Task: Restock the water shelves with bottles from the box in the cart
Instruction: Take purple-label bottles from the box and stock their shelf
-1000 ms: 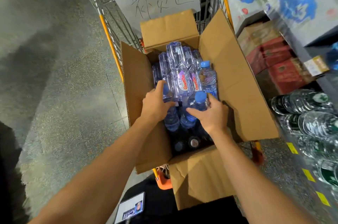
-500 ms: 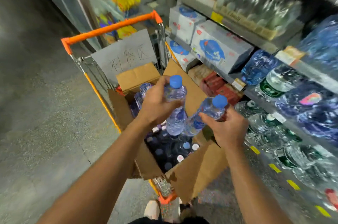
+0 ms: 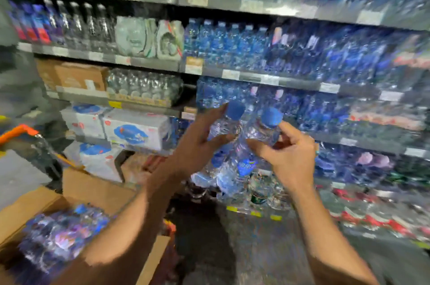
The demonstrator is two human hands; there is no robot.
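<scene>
The left hand (image 3: 197, 145) held one bottle (image 3: 229, 126) by its upper body, fingers wrapped just under the blue cap; the right hand (image 3: 286, 157) gripped a second bottle (image 3: 263, 131) the same way. Both bottles were raised side by side, nearly touching, before the shelves (image 3: 256, 77), above the box (image 3: 93, 191). Full, they likely felt fairly heavy, with thin slick walls that give under pressure, so the stiffer shoulder seemed the safer hold.
</scene>
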